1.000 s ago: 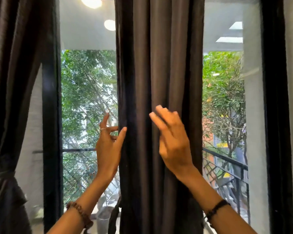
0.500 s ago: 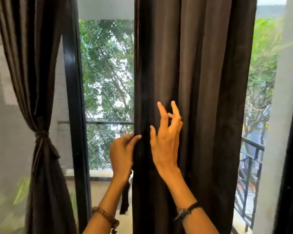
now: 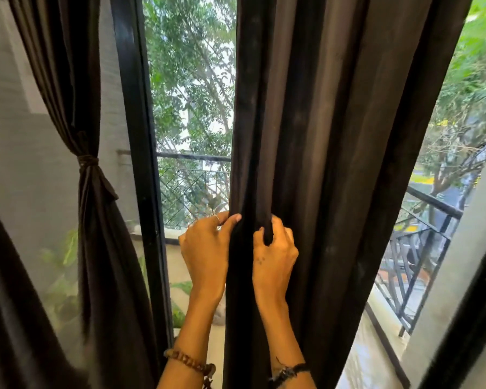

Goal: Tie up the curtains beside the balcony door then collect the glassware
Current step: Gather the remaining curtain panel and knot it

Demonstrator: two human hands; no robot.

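Curtain (image 3: pixel 334 136) hung straight ahead of me, dark brown, in long folds from the top of view down past the bottom, covering the middle of the balcony door. Left hand (image 3: pixel 205 248) sat at its left edge, at about seven o'clock from the middle of view, thumb pressed on the front of the cloth and the other fingers gone behind the edge, so I pinched the hem between them; a ring (image 3: pixel 217 219) showed on one finger. Right hand (image 3: pixel 275 248) was just beside it, at about six o'clock, fingers curled round one thick fold and gripping it, the fold running up out of my fist. Both hands were at the same height, near each other, with only a strip of cloth between them. Bead bracelet (image 3: pixel 190 360) was on my left wrist and a dark band (image 3: pixel 289 370) on my right. Over at nine o'clock a second curtain (image 3: pixel 96 234) was already gathered and bound by a tie (image 3: pixel 87 160) at its waist, flaring out below the knot. Between the two curtains stood the black door frame (image 3: pixel 141 164), and through the glass at twelve o'clock I saw trees (image 3: pixel 191 80) and the railing (image 3: pixel 191 158). At three to four o'clock more railing ran beside the balcony floor. Glassware I could not see anywhere in view.
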